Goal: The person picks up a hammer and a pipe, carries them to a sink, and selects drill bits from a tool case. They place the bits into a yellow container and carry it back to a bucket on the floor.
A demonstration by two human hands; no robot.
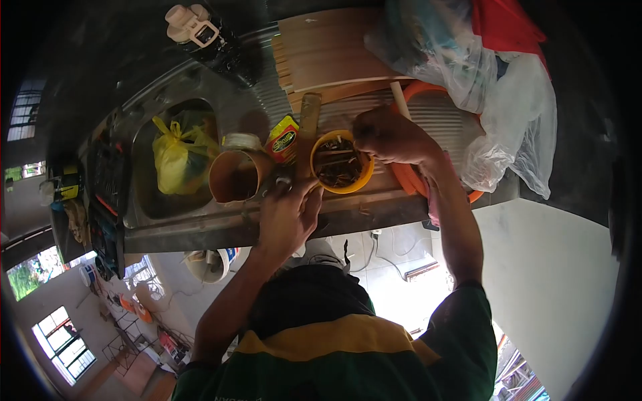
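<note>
A yellow round container (368, 175) stands on the counter, holding several small screw-like or nail-like pieces (338, 164). My right hand (394, 137) is closed at its right rim, fingers bent together; what they pinch is hidden. My left hand (291, 210) lies at the container's lower left, its fingers apart, with one fingertip right at the yellow wall. Just left of that hand a brown cylinder (224, 177) leans with its open end showing. Behind it are a clear jar with a pale lid (242, 142) and a yellow-green packet (283, 139). A narrow wooden strip (309, 117) lies behind the yellow container.
A steel sink (144, 200) at left holds a tied yellow plastic bag (177, 157). Brown boards (341, 50) lie at the back. Clear plastic bags (515, 120) and an orange ring-shaped rim (404, 179) are on the right. A dark bottle with a beige cap (190, 27) stands back left.
</note>
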